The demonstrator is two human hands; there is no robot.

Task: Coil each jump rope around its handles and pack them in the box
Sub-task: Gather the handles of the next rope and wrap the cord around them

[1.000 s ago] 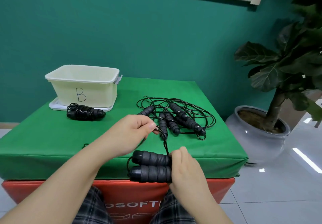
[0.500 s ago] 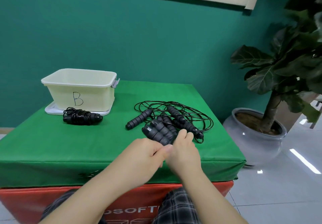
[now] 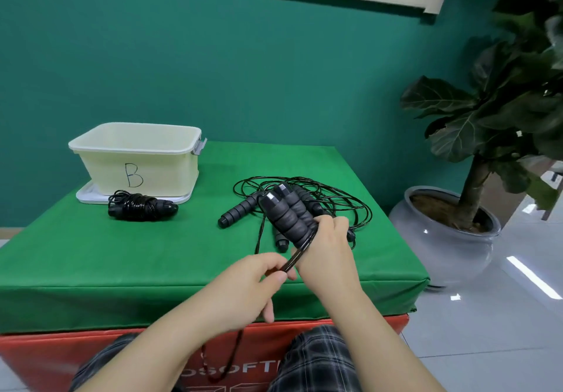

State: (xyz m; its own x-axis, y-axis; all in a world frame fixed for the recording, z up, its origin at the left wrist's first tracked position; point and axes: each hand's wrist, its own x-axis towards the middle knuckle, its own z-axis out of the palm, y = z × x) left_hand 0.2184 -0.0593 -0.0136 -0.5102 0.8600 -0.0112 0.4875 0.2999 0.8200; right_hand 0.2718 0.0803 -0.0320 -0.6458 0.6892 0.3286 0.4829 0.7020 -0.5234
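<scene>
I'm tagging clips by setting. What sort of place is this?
Probably an indoor room set up for the task, perhaps a gym or studio corner: a padded block under a green cover serves as the table, beside a potted plant on glossy floor tiles, against a teal wall.

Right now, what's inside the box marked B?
Only the box's pale far inner wall shows, with no rope above the rim. Its floor is hidden by the front wall.

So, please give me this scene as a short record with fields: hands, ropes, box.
right hand: grips two handles side by side
left hand: pinches the cord just below the handles
coiled rope: lies on the table in front of the box
loose ropes: tangled pile on the green cover
box: open, marked B
</scene>
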